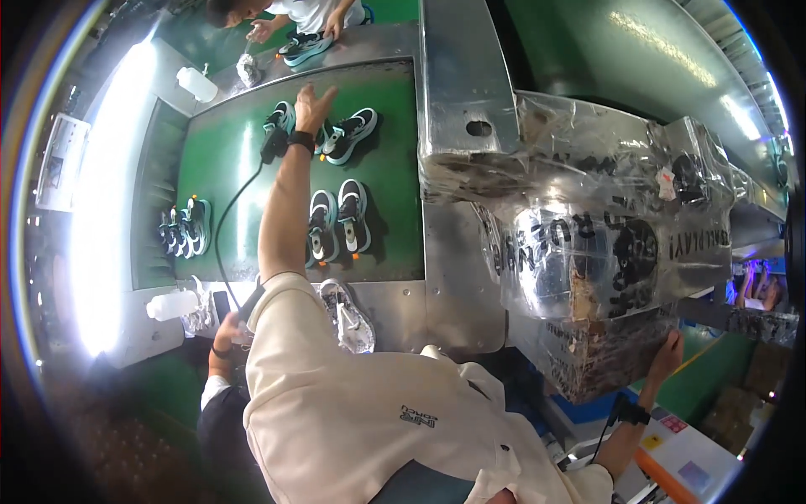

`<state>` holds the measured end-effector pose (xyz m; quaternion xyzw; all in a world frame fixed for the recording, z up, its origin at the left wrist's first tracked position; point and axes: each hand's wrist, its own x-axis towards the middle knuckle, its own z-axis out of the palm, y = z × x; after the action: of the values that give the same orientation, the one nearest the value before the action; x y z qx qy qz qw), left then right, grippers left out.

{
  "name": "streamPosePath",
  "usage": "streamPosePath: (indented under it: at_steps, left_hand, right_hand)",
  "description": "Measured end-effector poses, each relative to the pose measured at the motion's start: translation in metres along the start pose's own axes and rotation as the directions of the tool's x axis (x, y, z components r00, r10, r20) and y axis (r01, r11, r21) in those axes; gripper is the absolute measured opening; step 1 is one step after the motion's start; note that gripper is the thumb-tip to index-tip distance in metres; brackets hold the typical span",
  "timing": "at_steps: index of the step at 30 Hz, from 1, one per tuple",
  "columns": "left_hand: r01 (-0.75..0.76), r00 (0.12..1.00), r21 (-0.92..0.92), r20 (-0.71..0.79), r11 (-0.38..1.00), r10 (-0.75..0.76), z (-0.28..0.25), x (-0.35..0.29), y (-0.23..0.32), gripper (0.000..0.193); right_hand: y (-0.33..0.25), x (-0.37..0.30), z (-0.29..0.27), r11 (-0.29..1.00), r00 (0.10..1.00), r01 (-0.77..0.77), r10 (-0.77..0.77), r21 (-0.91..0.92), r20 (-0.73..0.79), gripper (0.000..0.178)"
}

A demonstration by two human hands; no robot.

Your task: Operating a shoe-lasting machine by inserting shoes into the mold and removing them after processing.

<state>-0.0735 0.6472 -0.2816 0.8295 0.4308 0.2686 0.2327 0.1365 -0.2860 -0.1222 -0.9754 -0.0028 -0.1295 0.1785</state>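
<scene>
Where the belt (396,168) bears shoes (353,136), the left hand (312,111) is spread. Rightward, the right hand (667,354) adjoins a box (617,351), grip unclear.

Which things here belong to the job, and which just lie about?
Likely the job: shoes; green belt beneath; left hand above it; right hand by the wrapped box.
Likely lying about: white bottle past the belt's far corner; second white bottle, near corner.
</scene>
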Motion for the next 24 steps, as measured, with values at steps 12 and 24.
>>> streamPosePath:
  at_steps: [12,24]
  left_hand:
    - [0.174,0.943,0.206,0.247,0.963,-0.223,0.077,-0.088,-0.083,0.101]
    - [-0.075,0.827,0.122,0.562,0.99,-0.007,0.186,-0.106,0.15,0.06]
  right_hand:
    - [0.008,-0.004,0.05,0.927,0.918,0.363,-0.338,-0.096,0.207,0.035]
    - [-0.011,-0.018,0.012,0.987,0.969,0.102,-0.127,-0.123,-0.214,0.028]
